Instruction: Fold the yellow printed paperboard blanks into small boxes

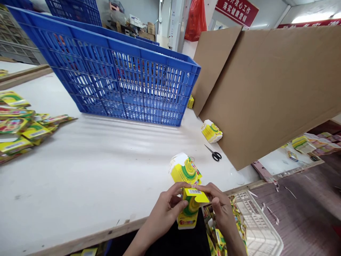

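Observation:
A small yellow carton (pixel 188 214) with a green swirl and a barcode is tilted at the table's front edge. Its top flap stands out to the right. My left hand (pixel 168 205) pinches the carton from the left, thumb on the front face and fingers behind the top. At the upper right, my right hand (pixel 220 203) has its fingertips on the barcode edge and flap, with its thumb bent close by. Just beyond my hands lies a stack of flat yellow cartons (pixel 184 170), partly hidden by the fingers.
A blue plastic crate (pixel 128 85) stands across the white table (pixel 101 160). Filled packets (pixel 26 131) are heaped at left. Black scissors (pixel 215 155) and another carton stack (pixel 211 131) lie near a large cardboard sheet (pixel 269 85). A white basket (pixel 262 227) of packets sits below right.

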{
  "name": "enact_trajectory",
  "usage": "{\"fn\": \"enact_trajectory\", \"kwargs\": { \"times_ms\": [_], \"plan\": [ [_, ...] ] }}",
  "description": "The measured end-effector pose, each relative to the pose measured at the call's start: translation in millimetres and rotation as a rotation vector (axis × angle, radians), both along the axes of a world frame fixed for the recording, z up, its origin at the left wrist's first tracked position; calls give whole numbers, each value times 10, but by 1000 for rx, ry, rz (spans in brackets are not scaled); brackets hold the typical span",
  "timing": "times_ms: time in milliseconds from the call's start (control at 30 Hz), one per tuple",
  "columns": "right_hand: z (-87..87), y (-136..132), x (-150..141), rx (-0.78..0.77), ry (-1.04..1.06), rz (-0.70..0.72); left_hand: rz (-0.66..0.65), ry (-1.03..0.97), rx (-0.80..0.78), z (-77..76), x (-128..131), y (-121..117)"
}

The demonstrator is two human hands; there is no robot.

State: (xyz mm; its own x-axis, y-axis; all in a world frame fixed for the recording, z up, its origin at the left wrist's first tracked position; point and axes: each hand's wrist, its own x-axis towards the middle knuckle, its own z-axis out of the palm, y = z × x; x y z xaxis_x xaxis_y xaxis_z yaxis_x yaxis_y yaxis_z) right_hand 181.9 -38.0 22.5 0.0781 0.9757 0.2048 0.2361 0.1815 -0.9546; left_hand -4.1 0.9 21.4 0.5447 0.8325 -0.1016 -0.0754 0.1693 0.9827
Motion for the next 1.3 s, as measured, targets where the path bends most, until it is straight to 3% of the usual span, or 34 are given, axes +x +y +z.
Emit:
{"fn": "enact_trajectory", "kwargs": {
  "times_ms": [133,200,433,667,867,1000,1100,1233,1300],
  "plan": [
    [-30,-16,-67,-238,74,78,30,84,51,7,21,-7],
    [-80,-3,-104,-281,97,91,17,115,92,7,24,-15],
    [-185,56,-124,-230,-94,-38,-23,143,121,-8,9,-28],
    [-168,40,-115,-260,-213,-38,-13,11,-21,24,16,-19],
    [-99,46,-40,-107,-69,-59,9,-69,-74,51,34,-25],
    [-89,38,-128,-103,126,-56,31,-72,-10,37,92,-57],
    [-101,8,-145,-78,150,-55,54,-67,29,19,142,-76],
    [-83,-85,261,-141,-137,-121,107,71,127,-19,155,-53],
    [-86,-139,605,-165,-418,-314,192,206,224,-69,131,-11]
  ]
}}
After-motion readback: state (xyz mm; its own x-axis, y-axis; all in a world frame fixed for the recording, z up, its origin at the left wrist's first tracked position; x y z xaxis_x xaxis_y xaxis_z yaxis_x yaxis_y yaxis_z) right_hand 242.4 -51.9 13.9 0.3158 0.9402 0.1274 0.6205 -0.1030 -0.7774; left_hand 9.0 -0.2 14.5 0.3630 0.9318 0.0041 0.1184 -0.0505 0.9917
